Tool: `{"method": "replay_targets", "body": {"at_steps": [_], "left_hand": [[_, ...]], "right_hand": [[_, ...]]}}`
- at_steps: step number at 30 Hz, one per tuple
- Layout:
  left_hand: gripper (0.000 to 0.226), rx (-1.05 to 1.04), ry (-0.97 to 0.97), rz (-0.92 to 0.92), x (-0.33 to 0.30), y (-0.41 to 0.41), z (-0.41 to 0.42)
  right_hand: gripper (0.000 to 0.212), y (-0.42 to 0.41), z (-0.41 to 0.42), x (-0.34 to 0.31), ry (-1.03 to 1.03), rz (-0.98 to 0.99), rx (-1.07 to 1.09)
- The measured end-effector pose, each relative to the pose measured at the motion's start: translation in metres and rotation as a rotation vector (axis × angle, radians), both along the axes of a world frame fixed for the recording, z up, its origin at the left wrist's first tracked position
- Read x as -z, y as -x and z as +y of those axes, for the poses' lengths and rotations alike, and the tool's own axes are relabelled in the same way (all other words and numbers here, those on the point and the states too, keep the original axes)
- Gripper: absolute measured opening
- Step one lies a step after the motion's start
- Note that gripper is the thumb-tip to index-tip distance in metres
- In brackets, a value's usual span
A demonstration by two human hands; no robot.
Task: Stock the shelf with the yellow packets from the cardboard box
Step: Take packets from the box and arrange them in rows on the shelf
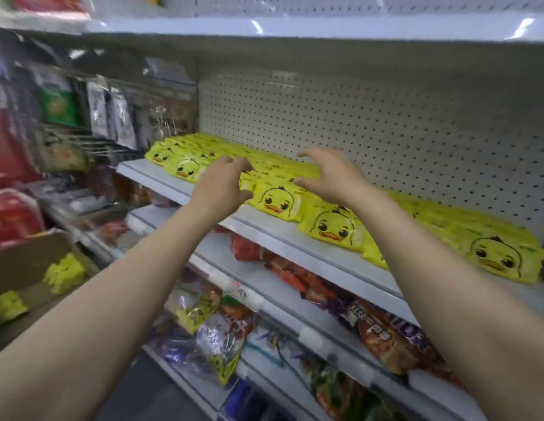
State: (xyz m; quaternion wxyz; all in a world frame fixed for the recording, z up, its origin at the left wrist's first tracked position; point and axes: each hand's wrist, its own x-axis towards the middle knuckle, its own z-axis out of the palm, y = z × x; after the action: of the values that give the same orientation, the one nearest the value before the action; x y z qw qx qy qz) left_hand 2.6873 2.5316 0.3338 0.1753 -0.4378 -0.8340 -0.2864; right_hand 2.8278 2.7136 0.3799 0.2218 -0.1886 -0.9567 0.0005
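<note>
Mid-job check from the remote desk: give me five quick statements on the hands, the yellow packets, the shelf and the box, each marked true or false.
1. Both hands hold nothing. True: the left hand and the right hand hover with loosely curled fingers over the yellow packets.
2. The yellow packets hang from pegboard hooks. False: they lie in rows on the shelf.
3. The cardboard box sits at lower left. True.
4. The box holds no more packets. False: yellow packets show inside it.
5. The pegboard behind the packets is covered with goods. False: it is bare above them.
</note>
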Motion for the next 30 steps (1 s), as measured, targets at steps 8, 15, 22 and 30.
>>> {"method": "replay_targets", "body": {"at_steps": [8, 15, 22, 30], "left_hand": [[0.051, -0.171, 0.063, 0.157, 0.019, 0.136, -0.170], [0.051, -0.286, 0.143, 0.145, 0.040, 0.229, -0.285], [0.050, -0.374, 0.177, 0.094, 0.070, 0.337, -0.348], [0.050, -0.441, 0.260, -0.005, 0.114, 0.492, -0.372]], "right_hand": [[0.060, 0.155, -0.148, 0.038, -0.004, -0.001, -0.174], [0.060, 0.284, -0.265, 0.073, 0.123, -0.015, -0.292], [0.060, 0.402, -0.320, 0.091, 0.153, -0.077, -0.385], [0.062, 0.577, -0.347, 0.128, 0.165, -0.208, -0.486]]}}
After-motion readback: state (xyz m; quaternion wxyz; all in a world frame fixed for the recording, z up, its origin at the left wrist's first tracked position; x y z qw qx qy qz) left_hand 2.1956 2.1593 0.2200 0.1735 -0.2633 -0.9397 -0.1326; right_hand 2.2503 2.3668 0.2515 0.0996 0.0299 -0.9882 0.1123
